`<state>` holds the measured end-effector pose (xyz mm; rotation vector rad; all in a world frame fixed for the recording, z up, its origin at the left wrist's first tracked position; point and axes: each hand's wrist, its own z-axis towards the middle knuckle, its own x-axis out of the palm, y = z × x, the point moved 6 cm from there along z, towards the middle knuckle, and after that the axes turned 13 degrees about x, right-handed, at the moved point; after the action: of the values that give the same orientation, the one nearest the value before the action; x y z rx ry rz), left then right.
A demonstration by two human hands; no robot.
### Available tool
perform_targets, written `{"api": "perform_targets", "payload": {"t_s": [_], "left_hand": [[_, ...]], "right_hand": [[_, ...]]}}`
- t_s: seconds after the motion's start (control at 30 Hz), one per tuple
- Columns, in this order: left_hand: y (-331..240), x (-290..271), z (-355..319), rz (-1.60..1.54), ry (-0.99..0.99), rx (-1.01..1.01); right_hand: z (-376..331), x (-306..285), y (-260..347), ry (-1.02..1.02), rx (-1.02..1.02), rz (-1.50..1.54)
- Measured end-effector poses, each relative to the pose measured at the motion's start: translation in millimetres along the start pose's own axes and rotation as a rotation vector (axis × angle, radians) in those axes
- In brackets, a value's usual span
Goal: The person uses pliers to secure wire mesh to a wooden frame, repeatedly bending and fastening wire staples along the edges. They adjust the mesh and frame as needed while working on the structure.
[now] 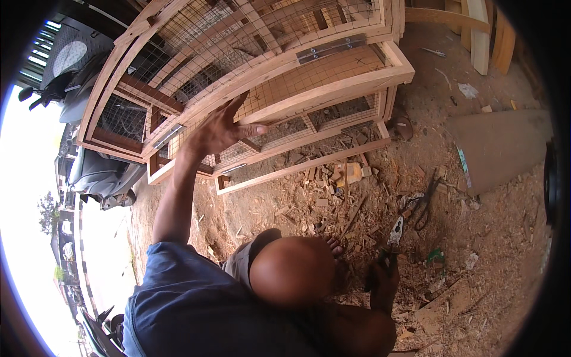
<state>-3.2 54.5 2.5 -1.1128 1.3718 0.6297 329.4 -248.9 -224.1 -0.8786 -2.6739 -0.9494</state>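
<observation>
My left hand (220, 130) reaches out with fingers spread, its palm against the front rail of a large wooden cage (279, 59) with wire mesh panels. My right hand (382, 275) is low by my bent knee (294, 271) and grips a pair of pliers (395, 231) whose metal jaws point away from me over the ground. My bare toes (334, 247) show just left of the pliers.
The dirt ground is strewn with wood scraps and shavings (333, 184). A flat board (499, 146) lies at right, planks (488, 33) lean at top right. A dark cord (423, 208) lies near the pliers. Parked scooters (101, 175) stand at left.
</observation>
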Motion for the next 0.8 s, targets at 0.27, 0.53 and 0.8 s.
{"api": "perform_targets", "payload": {"t_s": [0.27,0.53,0.8], "left_hand": [[17,9,1,-0.102,0.123,-0.120],[8,4,7,-0.033,0.105,0.061],[-17,-6,1,0.096,-0.104,0.435]], "right_hand": [[-15,-8,-3,-0.124,0.041,-0.060],[-34,-24,48,-0.280,-0.019,-0.205],[-39,-15,160,-0.384,-0.097,-0.317]]}}
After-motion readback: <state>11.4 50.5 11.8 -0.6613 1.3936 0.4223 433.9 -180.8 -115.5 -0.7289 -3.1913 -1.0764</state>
